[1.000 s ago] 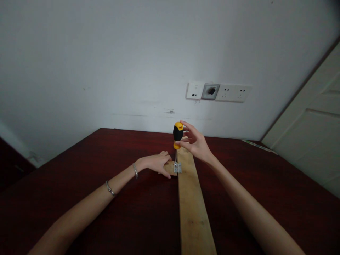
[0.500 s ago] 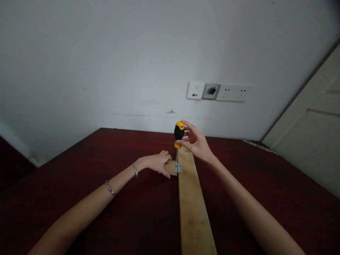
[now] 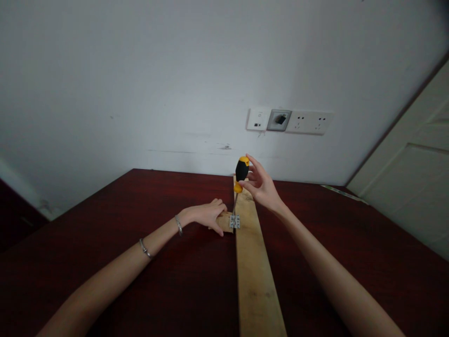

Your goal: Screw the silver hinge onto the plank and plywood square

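Observation:
My right hand is closed on a yellow and black screwdriver, thumb and fingers around its handle. The screwdriver tilts, top to the right, and its shaft runs down to a small metal hinge. That hinge lies across the joint between a long wooden board and a short wooden block at its left side. My left hand grips the short block, thumb at the near edge and fingers over the far edge. Whether the tip sits in a screw is too small to tell.
A dark red tabletop lies under the wood and meets a white wall. Wall sockets are set above the table's back edge. A thin strip lies at the back right, near a pale panelled door.
The screwdriver's handle has tipped to the right and slightly up with my right hand, so its shaft leans more. My left hand, the block and the board have stayed in place.

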Motion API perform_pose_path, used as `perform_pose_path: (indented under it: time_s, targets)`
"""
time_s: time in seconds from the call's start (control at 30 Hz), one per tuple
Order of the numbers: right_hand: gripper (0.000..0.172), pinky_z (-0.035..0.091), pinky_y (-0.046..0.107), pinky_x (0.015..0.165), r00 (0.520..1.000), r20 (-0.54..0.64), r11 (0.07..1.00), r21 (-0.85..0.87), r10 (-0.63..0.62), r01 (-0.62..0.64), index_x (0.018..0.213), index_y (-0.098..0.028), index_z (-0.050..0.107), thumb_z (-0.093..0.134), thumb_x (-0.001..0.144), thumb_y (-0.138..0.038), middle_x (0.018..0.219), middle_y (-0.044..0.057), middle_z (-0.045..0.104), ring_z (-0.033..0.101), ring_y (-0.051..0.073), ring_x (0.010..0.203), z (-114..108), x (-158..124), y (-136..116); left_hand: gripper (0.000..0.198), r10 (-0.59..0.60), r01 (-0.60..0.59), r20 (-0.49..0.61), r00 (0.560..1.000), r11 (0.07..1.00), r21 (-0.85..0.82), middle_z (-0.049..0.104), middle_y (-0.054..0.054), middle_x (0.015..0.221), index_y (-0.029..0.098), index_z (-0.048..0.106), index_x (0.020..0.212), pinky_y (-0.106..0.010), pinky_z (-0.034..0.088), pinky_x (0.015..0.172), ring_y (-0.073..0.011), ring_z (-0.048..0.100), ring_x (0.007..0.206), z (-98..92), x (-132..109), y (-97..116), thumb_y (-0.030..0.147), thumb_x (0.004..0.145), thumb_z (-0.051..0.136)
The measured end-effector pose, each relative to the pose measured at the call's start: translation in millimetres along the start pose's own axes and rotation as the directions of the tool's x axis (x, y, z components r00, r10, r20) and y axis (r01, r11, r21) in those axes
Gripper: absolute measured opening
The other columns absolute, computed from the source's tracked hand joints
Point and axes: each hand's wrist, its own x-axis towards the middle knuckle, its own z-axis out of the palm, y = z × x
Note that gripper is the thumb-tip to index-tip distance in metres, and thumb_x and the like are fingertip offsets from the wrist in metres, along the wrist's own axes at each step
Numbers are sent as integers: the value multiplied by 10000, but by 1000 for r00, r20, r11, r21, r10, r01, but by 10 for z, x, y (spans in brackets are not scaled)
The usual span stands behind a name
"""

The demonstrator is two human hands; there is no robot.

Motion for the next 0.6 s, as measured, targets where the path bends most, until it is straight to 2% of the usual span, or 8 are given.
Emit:
perform_pose_path:
  time_s: [0.3, 0.43, 0.6]
  targets:
    - [770, 576, 380, 795, 1000, 18, 999, 36, 4, -5, 1454, -372, 277, 627, 786, -215, 1174, 53, 541, 622, 177, 914, 10, -3, -54, 741, 1, -1, 8, 1000, 1000, -5, 455, -91, 1099, 144, 499, 1113, -342, 374, 878, -267, 407, 1037, -6, 4, 0, 633, 598, 708]
    - [815, 584, 378, 760, 1000, 20, 1000, -4, 13, -13, 1464, -379, 249, 643, 770, -215, 1167, 54, 538, 620, 184, 903, 21, -11, -114, 755, 8, -8, -21, 1000, 1000, -9, 462, -87, 1087, 144, 500, 1107, -326, 389, 848, -255, 430, 1016, 17, 11, -21, 654, 590, 705]
    - [722, 582, 368, 732, 1000, 16, 992, -122, -27, 28, 1400, -372, 377, 672, 756, -233, 1335, 65, 458, 585, 230, 1026, 24, -8, -148, 742, 8, -7, -52, 999, 1000, 14, 471, -83, 1071, 149, 513, 1091, -311, 399, 819, -244, 455, 985, 47, 20, -45, 657, 587, 710]
